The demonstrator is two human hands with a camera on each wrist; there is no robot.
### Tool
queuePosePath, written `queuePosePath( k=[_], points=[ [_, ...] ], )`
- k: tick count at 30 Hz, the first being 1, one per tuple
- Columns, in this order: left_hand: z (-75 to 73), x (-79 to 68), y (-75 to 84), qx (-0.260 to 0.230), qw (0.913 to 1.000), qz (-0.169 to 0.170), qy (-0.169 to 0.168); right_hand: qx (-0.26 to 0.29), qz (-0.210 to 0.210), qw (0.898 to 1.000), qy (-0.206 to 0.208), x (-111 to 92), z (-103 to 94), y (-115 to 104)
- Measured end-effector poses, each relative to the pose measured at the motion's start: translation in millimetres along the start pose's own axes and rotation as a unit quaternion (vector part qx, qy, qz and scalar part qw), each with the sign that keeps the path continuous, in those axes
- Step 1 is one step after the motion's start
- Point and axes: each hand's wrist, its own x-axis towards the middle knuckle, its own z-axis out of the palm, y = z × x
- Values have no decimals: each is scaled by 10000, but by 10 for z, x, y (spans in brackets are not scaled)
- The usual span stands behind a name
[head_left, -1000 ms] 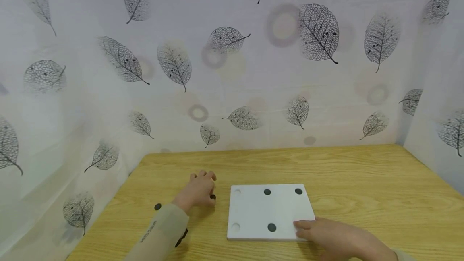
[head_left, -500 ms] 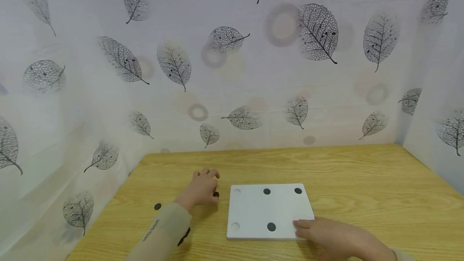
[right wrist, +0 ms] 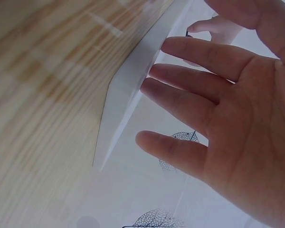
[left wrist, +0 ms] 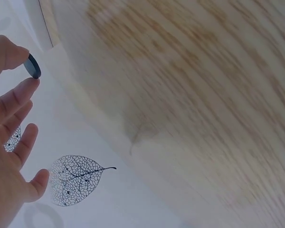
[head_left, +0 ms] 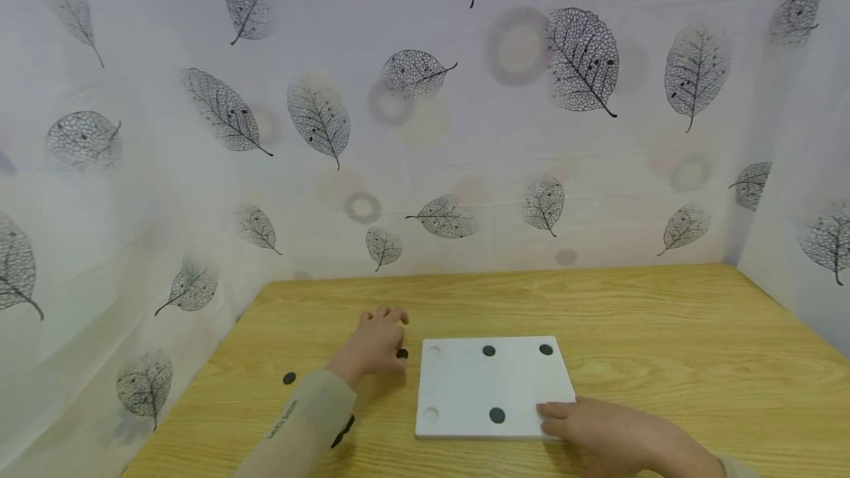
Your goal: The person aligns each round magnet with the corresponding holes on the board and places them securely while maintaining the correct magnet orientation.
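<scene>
My left hand (head_left: 373,347) pinches a small black disc (left wrist: 32,66) between thumb and forefinger, held above the table just left of a white board (head_left: 465,389). Its other fingers spread loosely in the left wrist view. Three black discs sit in the board: one at the top middle (head_left: 488,351), one at the top right (head_left: 546,350) and one at the bottom middle (head_left: 497,415). Two shallow round recesses on its left side hold nothing. My right hand (head_left: 617,430) rests its straight fingertips on the board's lower right edge, covering that corner.
A loose black disc (head_left: 289,378) lies on the wooden table (head_left: 664,330) at the left. More dark pieces (head_left: 342,432) lie beside my left sleeve, partly hidden by it. A pale curtain (head_left: 465,153) with leaf prints hangs behind and along both sides.
My left hand has moved right and slightly away from me, carrying the pinched disc closer to the board. The right hand and the board have stayed in place.
</scene>
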Motion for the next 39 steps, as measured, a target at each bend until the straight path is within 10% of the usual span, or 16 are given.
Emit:
queuePosePath(
  k=[39],
  points=[
    [36, 250, 217, 440, 9987, 195, -190, -402, -262, 9987, 173, -7, 5, 9]
  ],
)
